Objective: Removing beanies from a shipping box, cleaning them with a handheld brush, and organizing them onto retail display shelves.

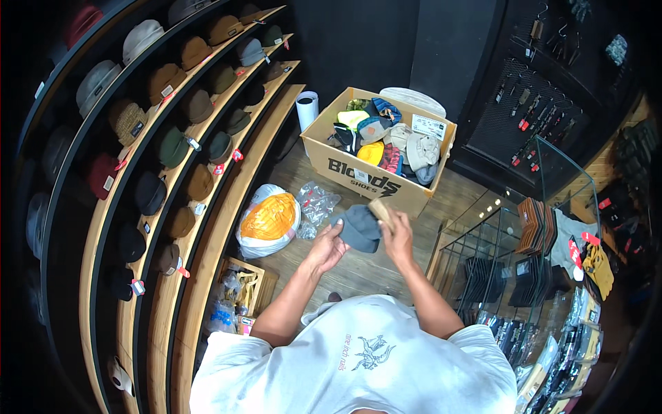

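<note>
Wooden shelves of caps curve left; beyond, a cardboard box of hats. Both hands, left hand and right hand, grip a grey cap between them.

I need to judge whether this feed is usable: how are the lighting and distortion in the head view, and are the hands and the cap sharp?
Head view: strong fisheye, the wooden shelves bow toward the rim; corners fall to black. Centre is well lit and sharp: left hand, right hand and grey cap read clearly. Far-left hats and the right-hand display racks are dim.
</note>
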Demonstrator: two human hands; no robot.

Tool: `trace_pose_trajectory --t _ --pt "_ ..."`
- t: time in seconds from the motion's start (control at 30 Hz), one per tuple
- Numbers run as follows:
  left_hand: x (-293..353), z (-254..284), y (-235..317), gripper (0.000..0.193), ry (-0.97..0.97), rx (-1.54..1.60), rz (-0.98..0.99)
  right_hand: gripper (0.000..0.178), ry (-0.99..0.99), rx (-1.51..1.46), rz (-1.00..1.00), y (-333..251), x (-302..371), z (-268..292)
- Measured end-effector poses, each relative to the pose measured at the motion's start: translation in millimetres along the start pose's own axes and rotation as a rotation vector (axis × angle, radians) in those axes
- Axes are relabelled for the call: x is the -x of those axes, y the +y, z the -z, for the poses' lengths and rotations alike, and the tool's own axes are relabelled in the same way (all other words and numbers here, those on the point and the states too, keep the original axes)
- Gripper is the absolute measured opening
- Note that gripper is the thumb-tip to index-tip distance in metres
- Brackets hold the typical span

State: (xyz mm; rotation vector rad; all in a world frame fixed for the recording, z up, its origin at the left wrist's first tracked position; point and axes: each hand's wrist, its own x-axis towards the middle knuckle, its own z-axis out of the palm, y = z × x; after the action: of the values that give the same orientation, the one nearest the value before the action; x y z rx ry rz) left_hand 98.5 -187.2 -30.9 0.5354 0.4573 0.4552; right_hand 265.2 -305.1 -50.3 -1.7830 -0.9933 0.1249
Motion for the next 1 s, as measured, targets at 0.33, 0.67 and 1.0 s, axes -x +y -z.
trace_pose_trajectory --t 0.33,0.67,1.0 --pt "15 -5 -1 0.033 0.033 -0.021 -0.048 0.041 0.058 0.044 0.041 8 -1 2" --pt "22 -3 4 0.034 -0.036 -0.008 -0.030 0.043 0.007 -0.004 0.024 -20 -5 12" --pt "30 -5 11 0.042 -0.059 -0.057 -0.047 0.045 -0.003 0.050 -0.006 7 -14 20"
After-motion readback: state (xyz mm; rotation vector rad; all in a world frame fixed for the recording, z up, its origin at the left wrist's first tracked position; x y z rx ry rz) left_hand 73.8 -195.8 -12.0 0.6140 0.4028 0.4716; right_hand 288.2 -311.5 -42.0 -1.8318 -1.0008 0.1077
